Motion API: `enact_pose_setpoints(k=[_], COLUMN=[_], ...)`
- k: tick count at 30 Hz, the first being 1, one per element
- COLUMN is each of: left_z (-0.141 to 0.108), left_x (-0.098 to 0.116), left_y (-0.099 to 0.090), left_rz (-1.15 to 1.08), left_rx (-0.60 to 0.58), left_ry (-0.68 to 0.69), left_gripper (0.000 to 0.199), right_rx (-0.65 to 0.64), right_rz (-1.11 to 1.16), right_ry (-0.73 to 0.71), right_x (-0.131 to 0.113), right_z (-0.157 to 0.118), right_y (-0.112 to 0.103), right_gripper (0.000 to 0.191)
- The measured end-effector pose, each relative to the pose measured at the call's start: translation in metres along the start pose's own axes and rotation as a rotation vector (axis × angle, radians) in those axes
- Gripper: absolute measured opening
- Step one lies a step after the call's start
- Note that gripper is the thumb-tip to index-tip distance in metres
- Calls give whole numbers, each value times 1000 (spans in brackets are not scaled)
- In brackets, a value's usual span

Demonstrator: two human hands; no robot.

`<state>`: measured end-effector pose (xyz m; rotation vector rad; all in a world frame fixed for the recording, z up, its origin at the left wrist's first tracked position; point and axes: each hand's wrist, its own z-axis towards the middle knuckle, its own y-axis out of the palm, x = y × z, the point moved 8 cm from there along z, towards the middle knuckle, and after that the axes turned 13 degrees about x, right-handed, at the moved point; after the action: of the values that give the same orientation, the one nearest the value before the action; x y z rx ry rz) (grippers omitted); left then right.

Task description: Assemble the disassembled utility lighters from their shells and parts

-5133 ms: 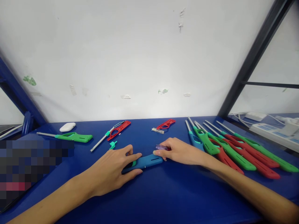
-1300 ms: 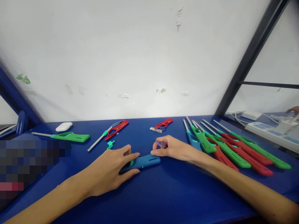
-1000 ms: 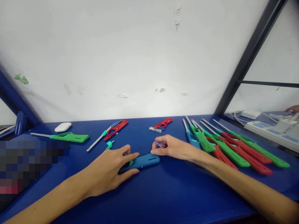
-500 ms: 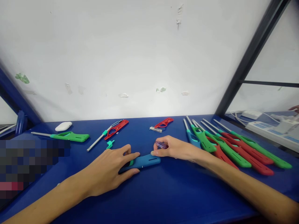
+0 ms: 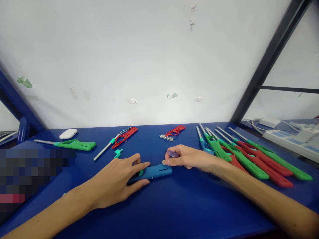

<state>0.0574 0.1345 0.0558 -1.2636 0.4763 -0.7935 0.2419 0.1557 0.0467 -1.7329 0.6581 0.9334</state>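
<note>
My left hand [image 5: 124,177] is closed around one end of a blue lighter handle [image 5: 158,171] lying on the blue table. Its fingers hide that end, where a bit of green shows. Between the fingers and thumb of my right hand [image 5: 183,156] is a small purple translucent piece [image 5: 173,154], held just beyond the handle's right end. Above my left hand lies a small teal part [image 5: 118,153]. A red half shell [image 5: 126,136] rests beside a metal rod [image 5: 104,150]. Another red half shell [image 5: 176,130] lies near a clear and metal piece [image 5: 166,137].
Several lighters with green, red and blue handles [image 5: 256,167] lie at the right. A green lighter [image 5: 81,145] and a white case [image 5: 68,134] are at the left. A white power strip [image 5: 294,141] stands beyond the dark frame post [image 5: 264,63].
My right hand has shifted very slightly and the purple piece has tilted a little between its fingers. My left hand keeps its hold on the blue handle.
</note>
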Motion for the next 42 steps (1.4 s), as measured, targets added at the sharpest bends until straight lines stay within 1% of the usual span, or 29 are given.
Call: enact_pose_setpoints(k=[6,11,13,16,19,22,24,29,42], left_z=[0,0,0,1,2,2,3,3,3], left_x=[1,1,1,0,1,2,2,1,2], left_y=[1,0,0,0,0,-1,-2,0,0], left_rz=[3,13,14,4,-3,4,3,-4,-16], left_rx=[-2,0,-1,0,8,22,30,11,3], left_ry=[5,14,16,16,22,29,30,24,10], left_gripper=[48,48,47,46,46,47,47,47,47], right_rx=[-17,11,24,65,159,258,311,446,419], right_rz=[33,117,182,333,445,446,433,454,434], right_ry=[-5,-11,-41,-155,-360,-555,-611,-657,-658], right_x=[1,5,3,-9,-29,-45,-50,-50,-51], right_z=[1,2,3,2,-4,-16,-21,-25,-25], right_y=[0,-3,-6,-12,-21,-27,-30,-42,-37], right_gripper=[44,46,48,49,39,23,18,18,19])
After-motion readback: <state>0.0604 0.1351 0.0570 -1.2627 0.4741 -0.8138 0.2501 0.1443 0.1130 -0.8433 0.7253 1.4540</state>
